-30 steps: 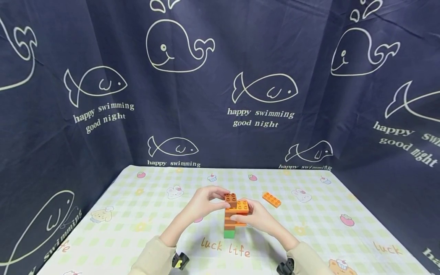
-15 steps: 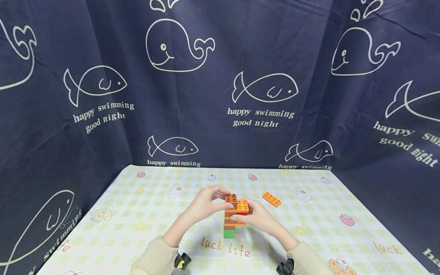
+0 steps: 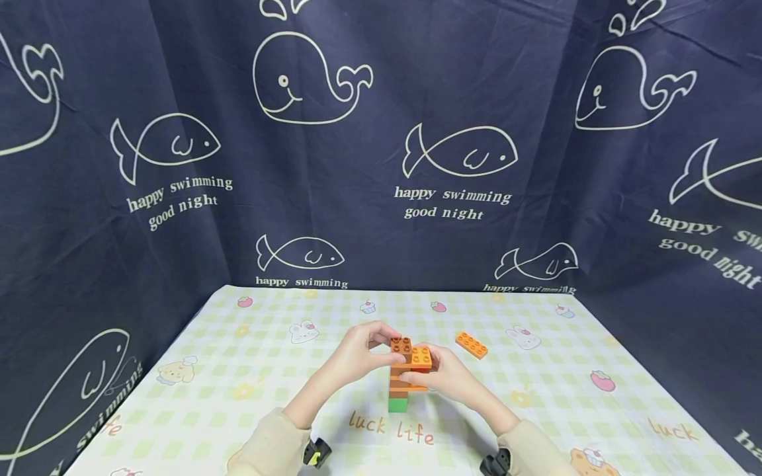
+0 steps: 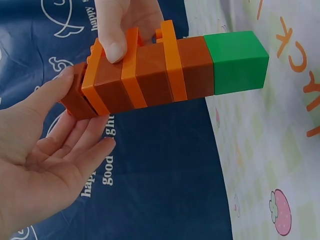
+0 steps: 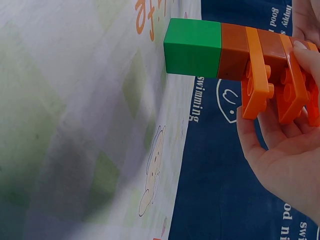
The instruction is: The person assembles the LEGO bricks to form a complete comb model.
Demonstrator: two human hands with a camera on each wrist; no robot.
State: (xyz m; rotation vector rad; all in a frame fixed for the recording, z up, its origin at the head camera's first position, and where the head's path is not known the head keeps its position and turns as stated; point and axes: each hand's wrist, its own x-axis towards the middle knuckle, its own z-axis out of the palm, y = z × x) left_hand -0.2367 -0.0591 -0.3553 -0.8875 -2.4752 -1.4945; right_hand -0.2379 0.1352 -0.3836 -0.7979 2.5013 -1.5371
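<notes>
A tower of toy building bricks stands upright on the table, with a green brick (image 3: 397,404) at its base. Above it, brown bricks (image 4: 155,75) alternate with orange plates (image 5: 259,75) that jut out to the right. My left hand (image 3: 356,354) pinches the topmost brown brick (image 3: 401,346) between thumb and fingers. In the left wrist view that brick sits slightly askew on the uppermost orange plate (image 4: 95,82), a thin dark gap showing between them. My right hand (image 3: 445,377) grips the tower's overhanging side, thumb on the near face and fingers behind.
One loose orange plate (image 3: 471,345) with studs lies on the table behind and right of the tower. A checked, printed cloth (image 3: 268,383) covers the table. Dark blue curtains (image 3: 381,185) hang behind it and on both sides.
My left hand has shifted a little to the right, and the top brown brick has come down slightly onto the tower. The right hand keeps its grip in the same place.
</notes>
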